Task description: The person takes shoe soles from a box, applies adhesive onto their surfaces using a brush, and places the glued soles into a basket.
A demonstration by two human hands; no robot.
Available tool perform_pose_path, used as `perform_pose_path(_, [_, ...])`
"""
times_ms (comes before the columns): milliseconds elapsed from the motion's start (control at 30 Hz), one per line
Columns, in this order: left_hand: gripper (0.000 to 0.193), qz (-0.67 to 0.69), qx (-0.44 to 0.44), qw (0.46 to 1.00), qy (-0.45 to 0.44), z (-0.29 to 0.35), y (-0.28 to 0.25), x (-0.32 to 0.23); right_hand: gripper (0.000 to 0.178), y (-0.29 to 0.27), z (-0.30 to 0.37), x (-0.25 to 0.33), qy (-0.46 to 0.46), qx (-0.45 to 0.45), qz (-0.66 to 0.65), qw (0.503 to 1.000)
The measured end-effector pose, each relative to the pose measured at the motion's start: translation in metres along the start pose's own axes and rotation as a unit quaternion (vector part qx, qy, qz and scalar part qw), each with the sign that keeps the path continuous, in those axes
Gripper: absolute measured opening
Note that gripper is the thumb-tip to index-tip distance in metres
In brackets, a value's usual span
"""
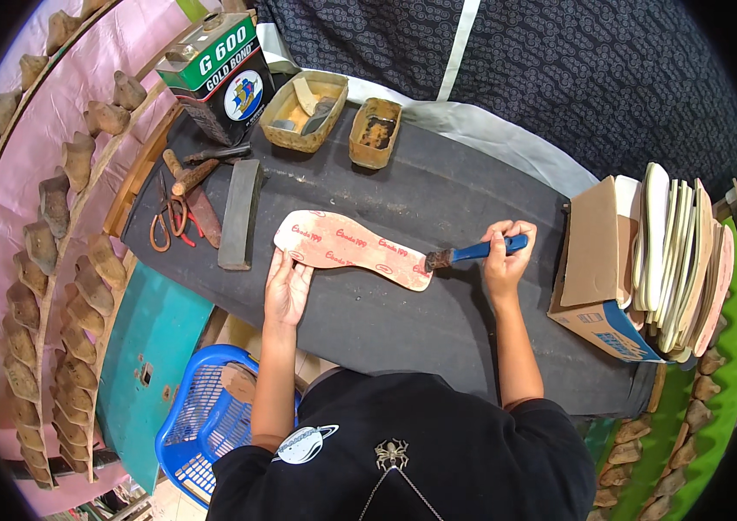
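Insole brushed; tubs (glue-stained) behind.

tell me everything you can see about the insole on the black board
The flat, pale pinkish-beige insole board is cut in a foot outline, wide at the forepart and narrower at the heel end, and looks like pressed fibreboard with small red printed marks scattered over its face. It lies flat, lengthwise across the dark work board. The left hand presses its left end with the fingertips. At its right end, the bristles of a blue-handled brush, held by the right hand, touch the edge.
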State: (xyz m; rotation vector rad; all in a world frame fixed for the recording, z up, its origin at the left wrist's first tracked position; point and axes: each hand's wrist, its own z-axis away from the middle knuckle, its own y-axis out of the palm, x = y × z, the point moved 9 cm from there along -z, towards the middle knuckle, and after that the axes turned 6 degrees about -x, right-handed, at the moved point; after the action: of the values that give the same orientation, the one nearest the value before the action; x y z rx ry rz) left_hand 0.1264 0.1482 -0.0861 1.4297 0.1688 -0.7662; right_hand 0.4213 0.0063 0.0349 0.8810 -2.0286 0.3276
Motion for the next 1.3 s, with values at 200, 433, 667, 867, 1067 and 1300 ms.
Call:
perform_pose_path(200, [0.043, -0.013, 0.009, 1.000, 0.006, 0.001, 0.003, 0.000, 0.018, 0.058, -0.013, -0.001, -0.018, 0.052, 0.023, 0.998])
perform_pose_path(433, [0.041, -0.018, 0.017, 0.999, 0.020, 0.000, 0.002, -0.001, 0.017, 0.092, -0.023, -0.017, 0.016, 0.113, 0.078, 0.990])
perform_pose_path(667, [0.042, -0.020, 0.017, 0.999, 0.020, 0.001, 0.003, -0.002, 0.016, 0.063, -0.032, -0.020, 0.017, 0.109, 0.106, 0.988])
perform_pose_path(867, [0.043, -0.010, 0.026, 0.999, 0.017, 0.001, 0.002, -0.003, 0.015, 0.060, -0.038, -0.020, 0.022, 0.120, 0.146, 0.982])
perform_pose_path(1067, [0.042, -0.025, 0.021, 0.999, 0.024, 0.001, 0.002, 0.000, 0.017, 0.089, -0.030, -0.017, -0.008, 0.067, 0.036, 0.997])
perform_pose_path(1300, [0.041, -0.017, 0.008, 1.000, 0.025, 0.001, 0.001, -0.001, 0.016, 0.043, -0.022, -0.030, -0.010, 0.014, 0.049, 0.999])
